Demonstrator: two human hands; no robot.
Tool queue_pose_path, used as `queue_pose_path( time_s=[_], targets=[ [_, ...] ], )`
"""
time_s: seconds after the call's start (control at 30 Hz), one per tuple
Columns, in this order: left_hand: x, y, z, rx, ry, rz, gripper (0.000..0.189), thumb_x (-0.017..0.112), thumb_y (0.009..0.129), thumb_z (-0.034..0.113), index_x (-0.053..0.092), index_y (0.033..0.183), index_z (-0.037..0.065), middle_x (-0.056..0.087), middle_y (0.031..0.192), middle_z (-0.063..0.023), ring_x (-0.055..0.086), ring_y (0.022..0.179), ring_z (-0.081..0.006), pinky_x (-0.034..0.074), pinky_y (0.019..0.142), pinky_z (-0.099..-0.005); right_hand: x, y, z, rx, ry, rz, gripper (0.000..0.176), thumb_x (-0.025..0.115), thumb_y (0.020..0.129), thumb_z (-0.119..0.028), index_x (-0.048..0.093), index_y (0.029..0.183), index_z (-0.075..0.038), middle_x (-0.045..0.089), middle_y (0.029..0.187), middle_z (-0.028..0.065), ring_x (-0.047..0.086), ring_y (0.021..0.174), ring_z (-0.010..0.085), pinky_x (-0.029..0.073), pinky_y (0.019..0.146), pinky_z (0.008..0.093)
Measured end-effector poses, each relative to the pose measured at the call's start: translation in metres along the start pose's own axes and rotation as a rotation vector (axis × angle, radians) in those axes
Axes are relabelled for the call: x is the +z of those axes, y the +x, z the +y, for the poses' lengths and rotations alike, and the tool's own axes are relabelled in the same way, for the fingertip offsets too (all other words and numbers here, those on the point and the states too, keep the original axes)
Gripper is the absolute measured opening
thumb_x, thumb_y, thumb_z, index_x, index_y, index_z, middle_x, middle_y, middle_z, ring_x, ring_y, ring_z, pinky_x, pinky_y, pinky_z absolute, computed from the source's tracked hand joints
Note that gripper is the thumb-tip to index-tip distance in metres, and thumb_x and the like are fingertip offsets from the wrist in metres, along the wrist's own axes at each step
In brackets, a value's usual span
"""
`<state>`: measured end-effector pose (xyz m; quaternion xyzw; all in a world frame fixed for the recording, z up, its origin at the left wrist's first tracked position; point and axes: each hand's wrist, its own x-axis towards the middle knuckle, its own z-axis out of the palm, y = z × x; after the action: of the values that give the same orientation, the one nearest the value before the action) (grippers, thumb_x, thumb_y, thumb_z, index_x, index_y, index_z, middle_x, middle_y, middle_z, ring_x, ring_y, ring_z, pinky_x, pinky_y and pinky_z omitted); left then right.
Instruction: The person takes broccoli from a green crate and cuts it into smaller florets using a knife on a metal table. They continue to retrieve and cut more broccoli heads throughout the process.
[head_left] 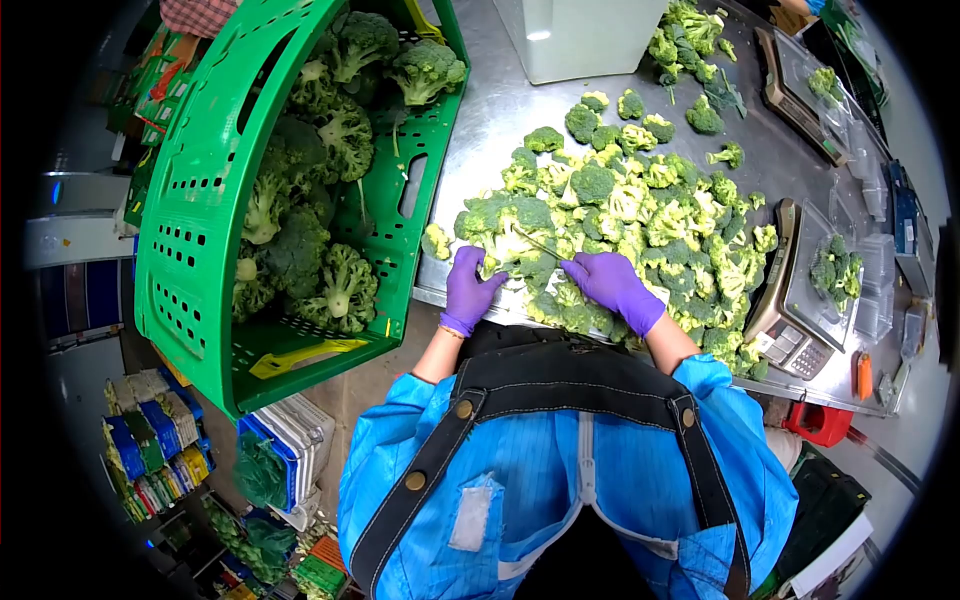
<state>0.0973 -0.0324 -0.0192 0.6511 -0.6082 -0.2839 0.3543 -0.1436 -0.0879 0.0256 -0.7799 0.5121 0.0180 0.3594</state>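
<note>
Near the front edge of the steel table, my purple-gloved left hand is closed on a head of broccoli, gripping it low at its left side. My right hand, in a matching glove, is closed around a knife whose handle is hidden in the palm. The thin blade points up and left and meets the broccoli head. Around and beyond both hands spreads a large pile of cut broccoli florets.
A green crate of whole broccoli heads tilts towards me on the left. Two scales holding clear tubs with broccoli stand at the right. A pale bin sits at the back of the steel table. An orange-handled tool lies at the right edge.
</note>
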Motion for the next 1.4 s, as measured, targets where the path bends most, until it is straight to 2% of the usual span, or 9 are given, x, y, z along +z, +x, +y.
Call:
queue_pose_path(
  time_s=[0.47, 0.73, 0.9, 0.97, 1.03, 1.1, 1.13, 1.27, 1.4],
  targets=[
    [-0.004, -0.002, -0.016, -0.009, 0.014, -0.030, 0.043, 0.077, 0.061, 0.013, 0.050, 0.092, -0.001, 0.048, 0.085, -0.0130, 0.050, 0.071, -0.0273, 0.043, 0.063, -0.0328, 0.015, 0.021, -0.012, -0.009, -0.131, 0.038, 0.048, 0.038, 0.090, -0.042, 0.063, 0.073, -0.005, 0.062, 0.069, 0.0166, 0.061, 0.069, 0.0336, 0.047, 0.065, 0.0431],
    [-0.005, 0.000, -0.015, 0.072, 0.041, -0.008, 0.043, 0.078, 0.060, 0.013, 0.051, 0.091, -0.001, 0.048, 0.083, -0.0119, 0.048, 0.066, -0.0248, 0.042, 0.059, -0.0330, 0.001, 0.028, -0.014, 0.015, -0.156, -0.135, 0.052, 0.035, 0.090, -0.045, 0.063, 0.074, -0.005, 0.062, 0.074, 0.0165, 0.060, 0.073, 0.0335, 0.047, 0.068, 0.0436],
    [0.000, -0.005, -0.026, 0.043, -0.001, -0.016, 0.041, 0.077, 0.060, 0.012, 0.052, 0.091, 0.000, 0.048, 0.082, -0.0091, 0.046, 0.063, -0.0193, 0.040, 0.056, -0.0296, 0.014, 0.010, 0.003, -0.059, -0.030, 0.016, 0.046, 0.041, 0.088, -0.048, 0.063, 0.077, -0.009, 0.062, 0.073, 0.0154, 0.060, 0.071, 0.0333, 0.047, 0.067, 0.0416],
    [0.004, -0.007, -0.028, -0.074, -0.086, 0.006, 0.040, 0.078, 0.060, 0.011, 0.052, 0.090, 0.000, 0.048, 0.082, -0.0081, 0.045, 0.062, -0.0170, 0.040, 0.056, -0.0284, -0.004, -0.006, -0.005, -0.038, 0.337, 0.018, 0.039, 0.047, 0.086, -0.044, 0.062, 0.079, -0.009, 0.061, 0.072, 0.0131, 0.059, 0.066, 0.0324, 0.047, 0.063, 0.0398],
    [0.004, -0.009, -0.025, -0.006, -0.119, 0.070, 0.040, 0.077, 0.060, 0.010, 0.052, 0.090, 0.001, 0.047, 0.082, -0.0069, 0.042, 0.061, -0.0152, 0.039, 0.055, -0.0276, -0.010, -0.006, -0.006, -0.081, 0.321, 0.130, 0.037, 0.058, 0.080, -0.046, 0.061, 0.084, -0.010, 0.061, 0.070, 0.0101, 0.059, 0.062, 0.0301, 0.047, 0.061, 0.0377],
    [0.002, -0.012, -0.008, 0.007, -0.040, 0.034, 0.040, 0.077, 0.061, 0.009, 0.053, 0.092, 0.002, 0.050, 0.086, -0.0084, 0.049, 0.065, -0.0186, 0.042, 0.057, -0.0292, -0.018, -0.003, -0.019, -0.024, 0.313, 0.280, 0.049, 0.064, 0.071, -0.053, 0.062, 0.099, -0.012, 0.062, 0.074, 0.0094, 0.061, 0.068, 0.0275, 0.047, 0.064, 0.0369],
    [0.002, -0.014, 0.001, 0.100, 0.027, 0.045, 0.040, 0.076, 0.062, 0.010, 0.053, 0.093, 0.001, 0.051, 0.089, -0.0096, 0.052, 0.069, -0.0216, 0.044, 0.060, -0.0306, -0.005, 0.006, -0.013, -0.111, 0.305, 0.426, 0.070, 0.070, 0.062, -0.055, 0.054, 0.118, -0.015, 0.063, 0.080, 0.0115, 0.062, 0.074, 0.0265, 0.048, 0.067, 0.0361],
    [-0.004, -0.024, 0.018, 0.207, 0.126, 0.053, 0.028, 0.064, 0.065, 0.004, 0.055, 0.091, 0.001, 0.055, 0.098, -0.0131, 0.057, 0.086, -0.0304, 0.047, 0.071, -0.0350, -0.012, 0.012, -0.038, 0.135, 0.340, 0.228, 0.080, 0.075, 0.063, -0.039, 0.041, 0.131, -0.015, 0.062, 0.101, 0.0166, 0.062, 0.088, 0.0281, 0.047, 0.079, 0.0346],
    [-0.009, -0.028, 0.017, 0.284, 0.135, 0.122, 0.026, 0.056, 0.062, 0.000, 0.056, 0.088, 0.002, 0.055, 0.098, -0.0134, 0.056, 0.089, -0.0305, 0.047, 0.075, -0.0360, 0.000, 0.012, -0.030, -0.090, 0.621, 0.352, 0.074, 0.074, 0.063, -0.029, 0.044, 0.129, -0.015, 0.062, 0.085, 0.0153, 0.062, 0.075, 0.0245, 0.048, 0.071, 0.0344]
  ],
)
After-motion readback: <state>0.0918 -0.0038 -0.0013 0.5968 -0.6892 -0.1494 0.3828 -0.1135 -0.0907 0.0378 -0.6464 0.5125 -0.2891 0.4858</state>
